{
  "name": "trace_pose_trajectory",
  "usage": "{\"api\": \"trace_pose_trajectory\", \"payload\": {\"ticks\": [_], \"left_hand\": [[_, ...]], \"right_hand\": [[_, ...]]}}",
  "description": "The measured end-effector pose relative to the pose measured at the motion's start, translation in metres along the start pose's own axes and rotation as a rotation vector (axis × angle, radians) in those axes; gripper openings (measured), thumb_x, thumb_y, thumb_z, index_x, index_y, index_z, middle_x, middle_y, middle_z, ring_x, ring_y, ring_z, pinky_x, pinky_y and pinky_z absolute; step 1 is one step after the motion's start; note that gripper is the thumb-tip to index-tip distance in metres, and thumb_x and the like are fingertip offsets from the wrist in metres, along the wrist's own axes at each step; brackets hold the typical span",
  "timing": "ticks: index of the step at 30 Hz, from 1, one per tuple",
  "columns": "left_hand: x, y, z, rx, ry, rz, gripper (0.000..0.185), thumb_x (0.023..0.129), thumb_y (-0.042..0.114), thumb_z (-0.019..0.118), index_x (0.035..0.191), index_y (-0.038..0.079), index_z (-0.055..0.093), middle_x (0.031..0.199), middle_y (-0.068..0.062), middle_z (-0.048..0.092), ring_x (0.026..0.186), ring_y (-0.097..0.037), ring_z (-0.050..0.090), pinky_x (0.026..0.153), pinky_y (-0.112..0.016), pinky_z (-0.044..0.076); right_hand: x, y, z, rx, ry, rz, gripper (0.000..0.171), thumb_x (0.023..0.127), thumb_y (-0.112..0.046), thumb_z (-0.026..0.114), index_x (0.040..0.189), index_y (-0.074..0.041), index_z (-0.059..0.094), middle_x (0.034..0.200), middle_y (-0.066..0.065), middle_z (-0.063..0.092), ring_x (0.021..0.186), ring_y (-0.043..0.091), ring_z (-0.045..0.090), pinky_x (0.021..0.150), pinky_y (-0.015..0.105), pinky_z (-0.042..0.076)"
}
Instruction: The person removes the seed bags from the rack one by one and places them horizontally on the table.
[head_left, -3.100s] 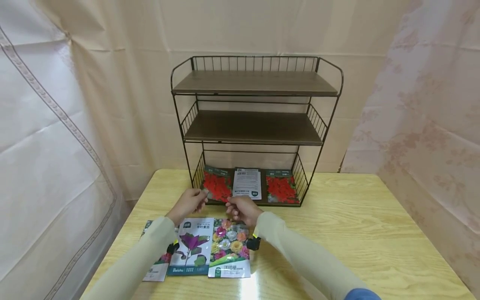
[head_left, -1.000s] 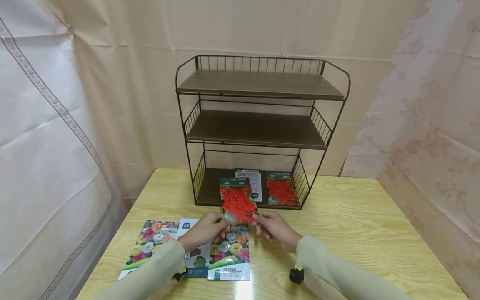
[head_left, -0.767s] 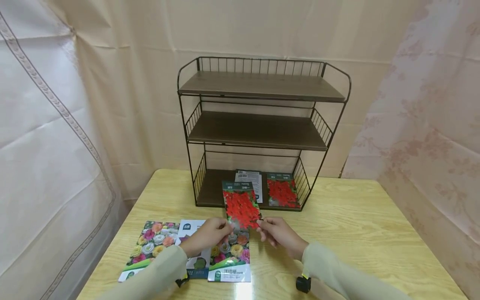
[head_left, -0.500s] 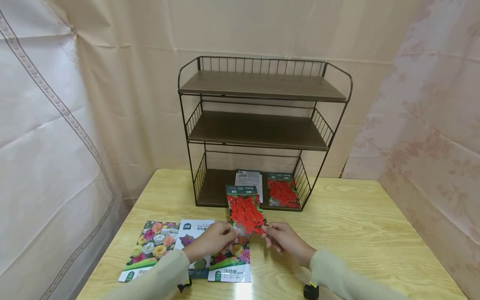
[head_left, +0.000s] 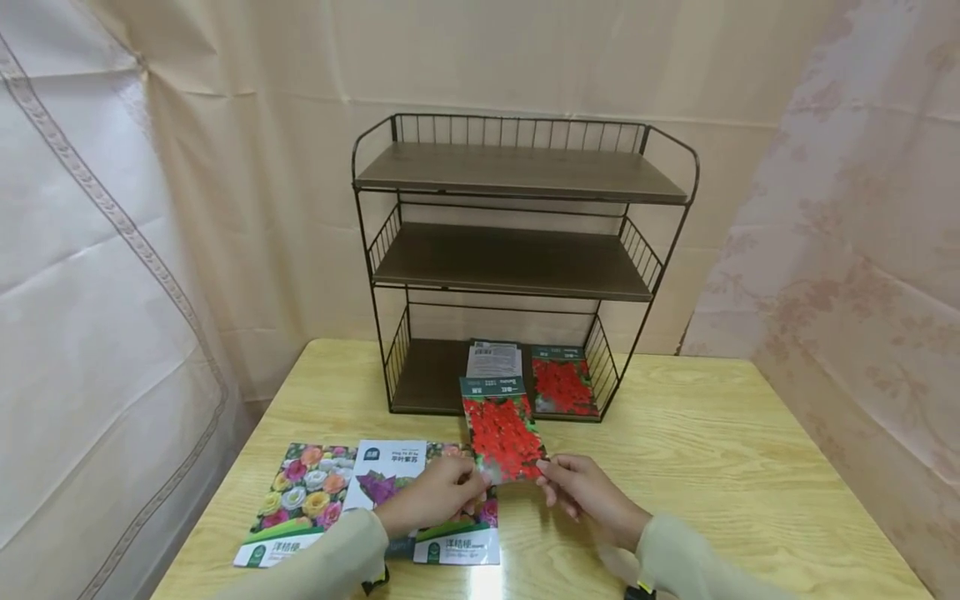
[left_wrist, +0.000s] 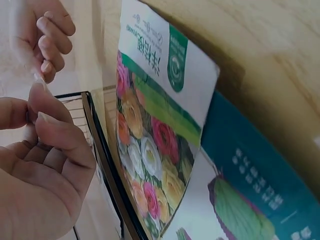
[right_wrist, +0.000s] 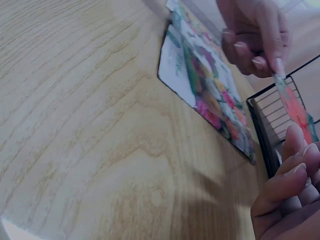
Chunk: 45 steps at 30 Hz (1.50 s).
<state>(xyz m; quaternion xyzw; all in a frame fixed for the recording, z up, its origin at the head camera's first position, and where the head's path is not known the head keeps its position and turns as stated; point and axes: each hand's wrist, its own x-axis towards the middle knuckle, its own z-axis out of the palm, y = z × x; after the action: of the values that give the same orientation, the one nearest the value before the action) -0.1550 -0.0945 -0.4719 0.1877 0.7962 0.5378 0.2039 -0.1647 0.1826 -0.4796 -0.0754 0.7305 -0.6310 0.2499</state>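
A seed packet with red flowers (head_left: 501, 429) is held upright over the table, in front of the wire rack (head_left: 517, 171). My left hand (head_left: 467, 482) pinches its lower left corner and my right hand (head_left: 549, 477) pinches its lower right corner. In the right wrist view the red packet (right_wrist: 296, 109) shows between the left hand's fingertips (right_wrist: 264, 60) and my right fingers (right_wrist: 292, 180). On the rack's bottom shelf lie a white packet (head_left: 493, 360) and another red-flower packet (head_left: 564, 385).
Three packets lie side by side on the wooden table (head_left: 712, 467) at the front left: a mixed-flower one (head_left: 300, 500), a purple-leaf one (head_left: 378, 483) and another mixed-flower one (head_left: 457, 542). The rack's middle shelf (head_left: 510, 262) and top shelf are bare. Curtains hang behind and at both sides.
The red packet left the left end of the rack's bottom shelf. Both hands have drawn it toward me, slightly right and lower, over the table.
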Motion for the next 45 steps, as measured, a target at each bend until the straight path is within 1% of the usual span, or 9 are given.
{"api": "trace_pose_trajectory", "payload": {"ticks": [6,12,17,20,28,32,36,38,45], "left_hand": [[0.000,0.000,0.009,0.042,0.001,0.034,0.038,0.109,0.033,0.054,0.088,0.004,0.068,0.067,-0.001,0.063,0.048,-0.008,0.047,0.046,-0.020,0.040],[-0.002,0.003,0.018,0.092,0.025,0.018,0.033,0.107,0.036,0.057,0.087,0.012,0.067,0.067,0.001,0.063,0.049,-0.008,0.048,0.047,-0.022,0.043],[-0.005,0.005,0.026,0.154,0.025,0.048,0.032,0.107,0.035,0.057,0.084,0.015,0.066,0.066,0.002,0.063,0.048,-0.007,0.050,0.050,-0.023,0.045],[-0.005,0.005,0.029,0.157,0.017,0.062,0.030,0.106,0.034,0.058,0.083,0.016,0.066,0.067,0.001,0.064,0.046,-0.006,0.050,0.048,-0.022,0.044],[0.002,0.006,0.040,0.169,-0.020,0.131,0.037,0.108,0.031,0.056,0.080,0.009,0.067,0.064,0.004,0.063,0.047,-0.003,0.049,0.046,-0.021,0.043],[0.003,0.011,0.043,0.207,-0.028,0.170,0.038,0.107,0.030,0.056,0.077,0.009,0.066,0.060,0.006,0.061,0.045,-0.002,0.048,0.056,-0.021,0.046],[0.003,0.015,0.047,0.221,-0.041,0.167,0.037,0.107,0.030,0.057,0.077,0.010,0.067,0.060,0.008,0.060,0.046,-0.002,0.049,0.058,-0.021,0.048],[0.002,0.015,0.049,0.212,-0.047,0.147,0.035,0.107,0.031,0.057,0.079,0.011,0.067,0.061,0.007,0.061,0.048,-0.002,0.049,0.052,-0.021,0.047],[0.002,0.013,0.059,0.149,-0.096,0.082,0.035,0.107,0.035,0.057,0.078,0.015,0.061,0.062,0.002,0.061,0.047,-0.005,0.048,0.052,-0.023,0.047]], "right_hand": [[-0.007,-0.002,-0.009,0.045,-0.019,0.000,0.041,0.108,-0.036,0.054,0.101,0.004,0.060,0.077,0.000,0.062,0.054,0.007,0.040,0.047,0.019,0.037],[-0.017,0.000,-0.011,0.019,-0.007,0.023,0.041,0.108,-0.035,0.054,0.100,0.004,0.060,0.077,0.000,0.063,0.054,0.007,0.040,0.048,0.020,0.038],[-0.027,0.005,-0.010,0.024,-0.002,0.040,0.039,0.108,-0.032,0.053,0.100,0.005,0.060,0.076,0.001,0.062,0.055,0.008,0.039,0.048,0.020,0.038],[-0.032,0.008,-0.011,0.023,0.008,0.045,0.038,0.108,-0.032,0.054,0.098,0.005,0.060,0.076,0.001,0.063,0.055,0.008,0.039,0.048,0.020,0.038],[-0.043,0.019,-0.017,0.045,0.037,0.073,0.039,0.109,-0.033,0.053,0.099,0.004,0.060,0.077,0.001,0.063,0.054,0.007,0.041,0.047,0.021,0.038],[-0.048,0.023,-0.018,0.058,0.052,0.088,0.038,0.108,-0.035,0.053,0.098,0.001,0.062,0.075,0.001,0.063,0.053,0.007,0.039,0.047,0.021,0.038],[-0.054,0.027,-0.019,0.061,0.067,0.085,0.038,0.107,-0.036,0.055,0.098,0.000,0.063,0.073,0.000,0.062,0.051,0.007,0.038,0.046,0.020,0.037],[-0.057,0.029,-0.019,0.063,0.064,0.084,0.038,0.107,-0.035,0.055,0.099,0.001,0.063,0.073,0.000,0.062,0.051,0.006,0.037,0.046,0.020,0.037],[-0.069,0.034,-0.022,0.086,0.048,0.094,0.038,0.109,-0.034,0.053,0.101,0.002,0.062,0.075,0.001,0.062,0.052,0.006,0.037,0.046,0.019,0.036]]}}
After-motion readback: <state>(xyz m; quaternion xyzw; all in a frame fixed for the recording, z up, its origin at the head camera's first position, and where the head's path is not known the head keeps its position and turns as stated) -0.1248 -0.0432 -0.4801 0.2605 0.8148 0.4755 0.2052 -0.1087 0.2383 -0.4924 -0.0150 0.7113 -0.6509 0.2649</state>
